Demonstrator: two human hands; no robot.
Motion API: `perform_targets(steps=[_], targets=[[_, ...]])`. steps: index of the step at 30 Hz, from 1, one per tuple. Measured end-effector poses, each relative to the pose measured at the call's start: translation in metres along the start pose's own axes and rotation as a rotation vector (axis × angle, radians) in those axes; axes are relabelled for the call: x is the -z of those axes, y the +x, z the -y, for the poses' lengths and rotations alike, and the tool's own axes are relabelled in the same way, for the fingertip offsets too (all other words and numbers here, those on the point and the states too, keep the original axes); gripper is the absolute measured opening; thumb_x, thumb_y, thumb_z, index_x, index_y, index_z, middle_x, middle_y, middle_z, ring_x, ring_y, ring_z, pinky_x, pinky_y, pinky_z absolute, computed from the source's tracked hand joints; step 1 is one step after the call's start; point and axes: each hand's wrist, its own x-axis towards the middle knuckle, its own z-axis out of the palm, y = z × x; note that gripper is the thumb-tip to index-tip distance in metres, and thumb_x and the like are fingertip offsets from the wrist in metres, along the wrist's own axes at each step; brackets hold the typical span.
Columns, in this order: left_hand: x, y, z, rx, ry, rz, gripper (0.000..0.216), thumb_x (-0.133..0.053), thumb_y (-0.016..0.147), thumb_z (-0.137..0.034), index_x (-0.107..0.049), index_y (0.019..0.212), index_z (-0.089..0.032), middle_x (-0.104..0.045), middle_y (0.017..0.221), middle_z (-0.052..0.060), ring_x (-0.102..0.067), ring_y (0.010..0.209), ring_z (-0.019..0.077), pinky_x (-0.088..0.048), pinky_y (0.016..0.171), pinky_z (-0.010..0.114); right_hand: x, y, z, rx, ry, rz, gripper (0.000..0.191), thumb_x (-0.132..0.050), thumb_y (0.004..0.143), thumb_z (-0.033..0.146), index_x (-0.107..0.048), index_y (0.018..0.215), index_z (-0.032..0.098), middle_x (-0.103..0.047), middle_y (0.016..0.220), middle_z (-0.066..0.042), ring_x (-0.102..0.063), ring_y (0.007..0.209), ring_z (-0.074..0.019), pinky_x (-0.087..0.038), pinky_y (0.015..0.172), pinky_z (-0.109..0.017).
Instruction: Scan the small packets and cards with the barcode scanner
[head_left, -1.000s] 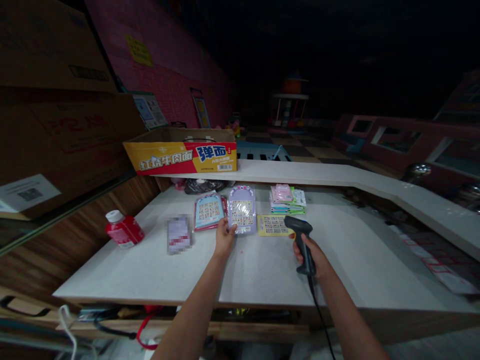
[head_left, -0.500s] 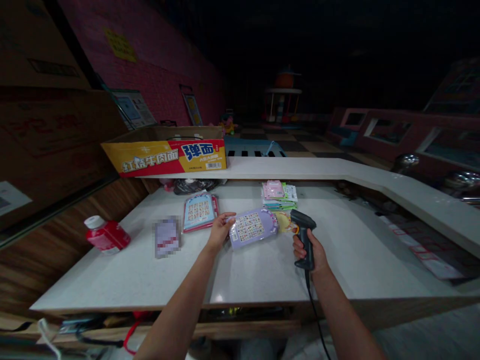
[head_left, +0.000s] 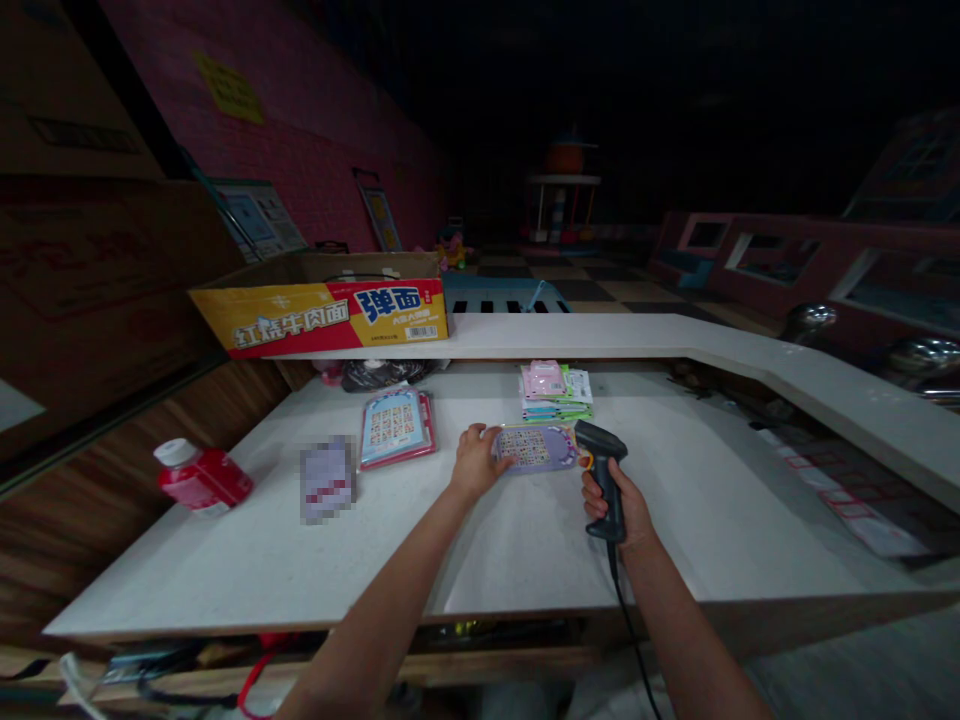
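Note:
My left hand (head_left: pixel 476 462) grips the left end of a flat purple packet (head_left: pixel 534 450) printed with rows of small pictures, thumb on its face. A strip of yellow shows along the packet's far edge. In my right hand (head_left: pixel 626 505) is a black barcode scanner (head_left: pixel 606 480), held upright by its handle, fingers wrapped round it. The scanner's head is close to the packet's right end, and its cable hangs over the counter's front edge. Left of my left hand lies a stack of blue and red packets (head_left: pixel 397 425). Behind the purple packet is a pile of small pink and green packets (head_left: pixel 555 390).
The white counter (head_left: pixel 375 560) has a raised ledge (head_left: pixel 570 337) at its back, bearing a yellow and red cardboard box (head_left: pixel 330 318). A red bottle with a white cap (head_left: pixel 202 478) and a blurred-out purple item (head_left: pixel 328 480) are at left. Large cartons (head_left: pixel 97 270) rise beyond.
My left hand has moved right and turned, bringing the purple packet rightward and level, closer to the scanner. My right hand with the scanner has barely moved.

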Motion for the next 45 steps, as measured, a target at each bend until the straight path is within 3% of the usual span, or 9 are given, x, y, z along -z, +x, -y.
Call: perform_targets(steps=[4, 13, 18, 23, 28, 32, 36, 41, 45], targets=[[-0.005, -0.021, -0.002, -0.038, 0.077, 0.082, 0.065, -0.082, 0.060, -0.050, -0.066, 0.117, -0.025, -0.053, 0.121, 0.014, -0.048, 0.115, 0.0333, -0.038, 0.102, 0.045, 0.000, 0.001, 0.000, -0.005, -0.010, -0.019, 0.043, -0.069, 0.069, 0.061, -0.058, 0.080, 0.020, -0.041, 0.054, 0.007, -0.027, 0.037, -0.0065, -0.027, 0.034, -0.018], [-0.009, -0.015, -0.017, -0.010, 0.019, 0.052, 0.053, -0.078, 0.067, -0.044, -0.067, 0.114, -0.022, -0.054, 0.119, 0.014, -0.048, 0.113, 0.0337, -0.038, 0.099, 0.046, -0.002, -0.001, 0.000, -0.005, -0.045, -0.038, 0.043, -0.069, 0.070, 0.061, -0.059, 0.082, 0.021, -0.041, 0.055, 0.006, -0.028, 0.038, -0.0068, -0.026, 0.035, -0.019], [0.042, -0.012, -0.002, 0.076, 0.155, -0.154, 0.034, -0.062, 0.082, -0.033, -0.066, 0.112, -0.020, -0.055, 0.118, 0.014, -0.046, 0.114, 0.0323, -0.035, 0.100, 0.045, 0.003, -0.001, -0.003, -0.032, 0.008, -0.031, 0.042, -0.071, 0.071, 0.057, -0.062, 0.088, 0.019, -0.043, 0.055, 0.006, -0.028, 0.039, -0.0067, -0.027, 0.036, -0.019], [0.111, -0.009, 0.029, 0.466, 0.473, -0.343, 0.043, -0.059, 0.082, -0.038, -0.060, 0.117, -0.012, -0.054, 0.116, 0.022, -0.045, 0.113, 0.0390, -0.036, 0.093, 0.050, 0.005, -0.002, -0.005, -0.036, 0.034, -0.027, 0.040, -0.070, 0.073, 0.055, -0.063, 0.089, 0.019, -0.044, 0.056, 0.005, -0.029, 0.039, -0.0069, -0.028, 0.036, -0.019], [0.142, -0.013, 0.052, 0.740, 0.527, -0.169, 0.072, -0.066, 0.069, -0.062, -0.053, 0.116, -0.009, -0.053, 0.118, 0.028, -0.051, 0.112, 0.0419, -0.040, 0.087, 0.047, 0.004, -0.004, -0.006, -0.044, 0.066, -0.033, 0.037, -0.069, 0.075, 0.052, -0.064, 0.088, 0.018, -0.044, 0.056, 0.005, -0.031, 0.039, -0.0061, -0.030, 0.036, -0.018], [0.154, -0.016, 0.060, 0.789, 0.500, -0.025, 0.073, -0.062, 0.071, -0.066, -0.050, 0.118, -0.011, -0.056, 0.121, 0.028, -0.056, 0.111, 0.0400, -0.043, 0.085, 0.043, 0.007, -0.003, -0.007, -0.040, 0.092, 0.004, 0.034, -0.071, 0.075, 0.050, -0.064, 0.087, 0.018, -0.047, 0.055, 0.004, -0.033, 0.038, -0.0059, -0.033, 0.035, -0.017], [0.162, -0.017, 0.064, 0.759, 0.485, -0.003, 0.068, -0.066, 0.071, -0.060, -0.049, 0.115, -0.011, -0.061, 0.117, 0.026, -0.060, 0.110, 0.0357, -0.044, 0.084, 0.038, 0.011, -0.002, -0.008, -0.037, 0.130, 0.029, 0.034, -0.073, 0.075, 0.047, -0.064, 0.090, 0.017, -0.050, 0.055, 0.004, -0.035, 0.038, -0.0048, -0.035, 0.036, -0.015], [0.170, -0.012, 0.082, 0.821, 0.194, -0.194, 0.061, -0.084, 0.057, -0.042, -0.055, 0.103, -0.015, -0.070, 0.101, 0.018, -0.065, 0.101, 0.0331, -0.049, 0.076, 0.034, 0.011, -0.002, -0.009, -0.044, 0.149, 0.036, 0.036, -0.074, 0.074, 0.047, -0.065, 0.091, 0.016, -0.051, 0.056, 0.004, -0.037, 0.039, -0.0044, -0.036, 0.036, -0.015], [0.167, -0.009, 0.089, 0.915, -0.657, -0.251, 0.035, -0.083, 0.061, -0.030, -0.061, 0.085, -0.017, -0.071, 0.077, 0.009, -0.069, 0.074, 0.0252, -0.054, 0.060, 0.032, 0.010, -0.001, -0.009, -0.046, 0.141, 0.022, 0.038, -0.075, 0.073, 0.048, -0.065, 0.091, 0.016, -0.051, 0.056, 0.004, -0.037, 0.039, -0.0047, -0.035, 0.035, -0.015]])
